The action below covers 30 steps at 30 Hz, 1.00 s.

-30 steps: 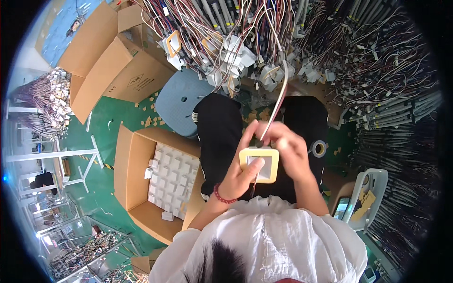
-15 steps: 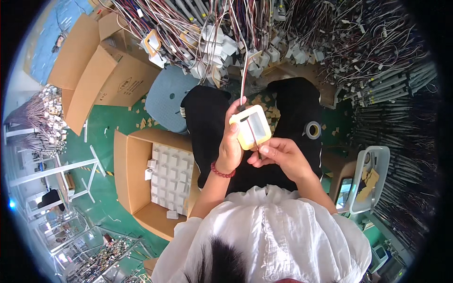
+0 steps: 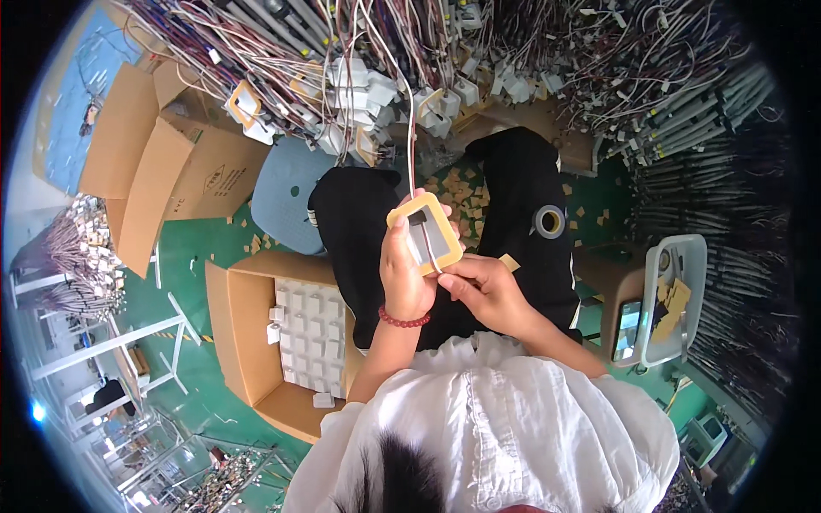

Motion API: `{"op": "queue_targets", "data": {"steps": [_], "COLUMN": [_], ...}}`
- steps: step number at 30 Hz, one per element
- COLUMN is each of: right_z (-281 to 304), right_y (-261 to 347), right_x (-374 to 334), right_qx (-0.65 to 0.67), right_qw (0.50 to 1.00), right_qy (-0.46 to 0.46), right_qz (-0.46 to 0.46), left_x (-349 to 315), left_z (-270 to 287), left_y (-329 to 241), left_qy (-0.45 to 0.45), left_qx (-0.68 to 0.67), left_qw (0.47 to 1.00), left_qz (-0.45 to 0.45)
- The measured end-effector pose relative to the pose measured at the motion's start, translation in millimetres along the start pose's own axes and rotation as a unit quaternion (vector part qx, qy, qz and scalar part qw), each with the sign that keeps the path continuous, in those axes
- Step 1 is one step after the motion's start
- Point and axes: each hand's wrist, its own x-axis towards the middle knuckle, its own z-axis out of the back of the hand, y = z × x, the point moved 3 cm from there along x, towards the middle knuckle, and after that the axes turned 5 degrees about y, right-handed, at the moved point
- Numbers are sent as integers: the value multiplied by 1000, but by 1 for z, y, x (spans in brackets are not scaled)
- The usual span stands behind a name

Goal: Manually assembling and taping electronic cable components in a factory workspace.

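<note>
My left hand (image 3: 404, 275) grips a square part with a yellow frame and grey centre (image 3: 426, 232), held over my lap. A thin wire (image 3: 412, 128) rises from this part up into the hanging bundles. My right hand (image 3: 487, 289) pinches the part's lower right edge, with a small tan paper piece (image 3: 510, 262) at its fingers. A red bead bracelet (image 3: 402, 321) circles my left wrist. My legs in black trousers (image 3: 355, 222) lie below the hands.
An open cardboard box (image 3: 235, 333) with several white parts stands at my left. A roll of tape (image 3: 548, 221) rests on my right thigh. A clear tray (image 3: 676, 295) sits at right. Wire bundles (image 3: 359, 51) hang ahead; tan scraps litter the green floor.
The framed part has moved from my lap centre up and slightly left; my left hand now holds it upright while my right hand dropped to its lower edge.
</note>
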Motion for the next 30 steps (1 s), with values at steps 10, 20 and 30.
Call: {"op": "queue_targets", "data": {"steps": [10, 20, 30], "right_z": [0, 51, 257], "right_y": [-3, 9, -41], "right_x": [-4, -45, -237], "right_qx": [-96, -191, -133], "right_qw": [972, 963, 771], "right_qy": [-67, -123, -612], "right_qz": [202, 144, -114], "left_x": [6, -2, -4], "left_z": [0, -21, 12], "left_y": [3, -10, -10], "left_qy": [3, 9, 176], "left_qx": [-42, 189, 132], "left_qw": [995, 980, 975], "left_qz": [90, -68, -20]}}
